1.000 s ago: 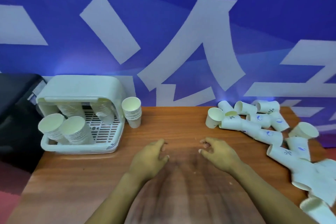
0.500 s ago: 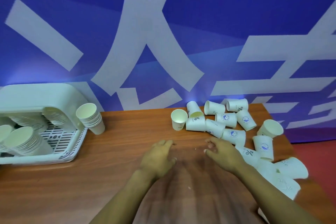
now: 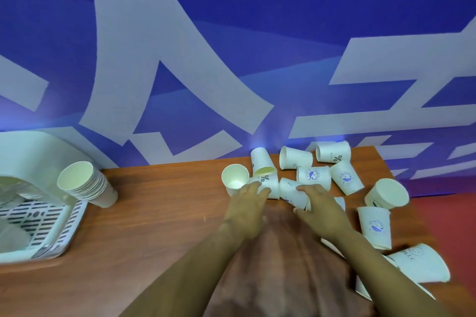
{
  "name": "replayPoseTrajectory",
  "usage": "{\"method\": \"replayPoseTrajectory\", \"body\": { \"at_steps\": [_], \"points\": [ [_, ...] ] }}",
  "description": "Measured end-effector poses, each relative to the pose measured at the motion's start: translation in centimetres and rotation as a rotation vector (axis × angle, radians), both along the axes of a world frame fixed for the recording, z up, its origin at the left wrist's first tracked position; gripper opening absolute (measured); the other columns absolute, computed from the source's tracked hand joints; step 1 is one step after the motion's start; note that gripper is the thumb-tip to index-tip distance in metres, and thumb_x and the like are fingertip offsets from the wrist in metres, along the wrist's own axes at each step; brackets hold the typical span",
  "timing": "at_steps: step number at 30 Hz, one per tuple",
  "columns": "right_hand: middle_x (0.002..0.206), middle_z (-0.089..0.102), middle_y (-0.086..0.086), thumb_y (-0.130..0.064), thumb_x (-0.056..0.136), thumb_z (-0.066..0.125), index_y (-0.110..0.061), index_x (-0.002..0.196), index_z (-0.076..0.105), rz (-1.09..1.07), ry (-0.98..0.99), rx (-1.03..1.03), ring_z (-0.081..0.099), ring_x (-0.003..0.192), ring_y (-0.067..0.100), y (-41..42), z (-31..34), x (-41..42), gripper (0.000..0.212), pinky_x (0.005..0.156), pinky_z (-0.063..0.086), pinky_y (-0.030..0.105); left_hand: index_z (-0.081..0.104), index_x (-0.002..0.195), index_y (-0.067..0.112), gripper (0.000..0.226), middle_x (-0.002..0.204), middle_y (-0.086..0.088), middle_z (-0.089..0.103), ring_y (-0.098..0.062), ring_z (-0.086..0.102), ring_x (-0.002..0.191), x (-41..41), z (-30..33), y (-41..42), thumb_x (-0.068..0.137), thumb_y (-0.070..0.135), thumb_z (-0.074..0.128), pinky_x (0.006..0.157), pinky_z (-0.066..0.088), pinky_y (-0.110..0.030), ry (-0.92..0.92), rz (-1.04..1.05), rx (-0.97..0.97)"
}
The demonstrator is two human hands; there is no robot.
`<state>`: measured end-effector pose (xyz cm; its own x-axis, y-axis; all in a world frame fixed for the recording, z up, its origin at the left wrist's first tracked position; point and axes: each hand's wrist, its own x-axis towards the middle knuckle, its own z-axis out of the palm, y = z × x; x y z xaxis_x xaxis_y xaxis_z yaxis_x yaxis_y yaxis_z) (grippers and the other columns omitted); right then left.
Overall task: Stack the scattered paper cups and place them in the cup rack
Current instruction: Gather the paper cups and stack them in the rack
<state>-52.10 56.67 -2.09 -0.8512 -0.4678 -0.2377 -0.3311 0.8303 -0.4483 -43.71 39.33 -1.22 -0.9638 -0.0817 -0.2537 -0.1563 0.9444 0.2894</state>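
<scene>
Several white paper cups with blue logos lie scattered over the right part of the wooden table (image 3: 159, 213). One cup (image 3: 234, 179) stands upright at the left end of the pile, and a cup on its side (image 3: 292, 191) lies between my hands. My left hand (image 3: 247, 208) reaches forward with fingers spread, its fingertips at the upright cup and a lying cup marked "%" (image 3: 269, 184). My right hand (image 3: 319, 211) is open over the lying cups and holds nothing. The white cup rack (image 3: 33, 221) sits at the left edge, with stacked cups inside.
A stack of cups (image 3: 87, 185) stands on the table just right of the rack. A blue and white banner wall (image 3: 231, 59) runs along the table's far edge. The table's right edge drops to a red floor (image 3: 453, 226).
My view has swung right, so the rack slid toward the left edge. Both hands have moved forward from the bare table to the near edge of the cup pile.
</scene>
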Motion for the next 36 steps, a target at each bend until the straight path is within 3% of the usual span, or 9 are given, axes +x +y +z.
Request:
{"method": "replayPoseTrajectory", "body": {
  "at_steps": [10,14,21,26,30,36],
  "points": [
    [0.138,0.041,-0.003,-0.047,0.081,0.060,-0.030,0.142,0.033,0.056,0.075,0.209,0.040,0.125,0.022,-0.3,-3.1,-4.1,0.070,0.097,0.037,0.034,0.011,0.151,0.020,0.072,0.155,-0.011,0.015,-0.027,0.017,0.143,-5.4,-3.9,0.6,0.090,0.014,0.049,0.115,0.023,-0.039,-0.073,-0.067,-0.097],
    [0.136,0.041,-0.004,-0.050,0.078,0.062,-0.031,0.142,0.029,0.070,0.070,0.290,0.039,0.125,0.022,-0.4,-4.0,-4.7,0.075,0.100,0.032,0.036,0.003,0.152,0.020,0.075,0.147,-0.012,0.024,-0.029,0.028,0.135,-6.3,-5.2,0.9,0.091,0.015,0.047,0.108,0.029,-0.040,-0.047,-0.051,-0.178],
    [0.134,0.045,-0.002,-0.049,0.081,0.058,-0.031,0.143,0.028,0.060,0.089,0.326,0.039,0.125,0.021,-0.6,-4.6,-4.9,0.072,0.102,0.027,0.037,0.016,0.144,0.019,0.063,0.136,-0.011,0.033,-0.032,0.040,0.118,-6.4,-5.3,2.0,0.092,0.022,0.051,0.090,0.037,-0.040,-0.029,-0.042,-0.273],
    [0.131,0.048,-0.004,-0.050,0.081,0.056,-0.032,0.142,0.029,0.059,0.079,0.283,0.038,0.126,0.020,-0.9,-4.0,-3.9,0.069,0.102,0.026,0.037,0.019,0.141,0.018,0.065,0.129,-0.008,0.039,-0.028,0.039,0.115,-4.0,-5.3,2.1,0.089,0.027,0.056,0.098,0.032,-0.040,-0.041,-0.008,-0.226],
    [0.130,0.049,-0.003,-0.049,0.080,0.058,-0.031,0.140,0.032,0.086,0.088,0.259,0.039,0.125,0.021,-1.5,-2.3,-2.3,0.068,0.101,0.027,0.037,0.020,0.142,0.016,0.077,0.129,-0.008,0.034,-0.026,0.039,0.114,-0.2,-5.1,2.2,0.083,0.044,0.062,0.092,0.037,-0.036,-0.117,0.086,-0.144],
    [0.121,0.051,-0.003,-0.046,0.074,0.067,-0.030,0.133,0.040,0.141,0.063,0.139,0.048,0.114,0.020,-2.8,0.3,0.6,0.066,0.090,0.039,0.034,0.033,0.130,0.015,0.066,0.133,-0.005,0.031,-0.028,0.039,0.118,6.2,-3.9,-0.4,0.080,0.044,0.066,0.094,0.040,-0.037,-0.200,0.236,-0.011]
  ]
}}
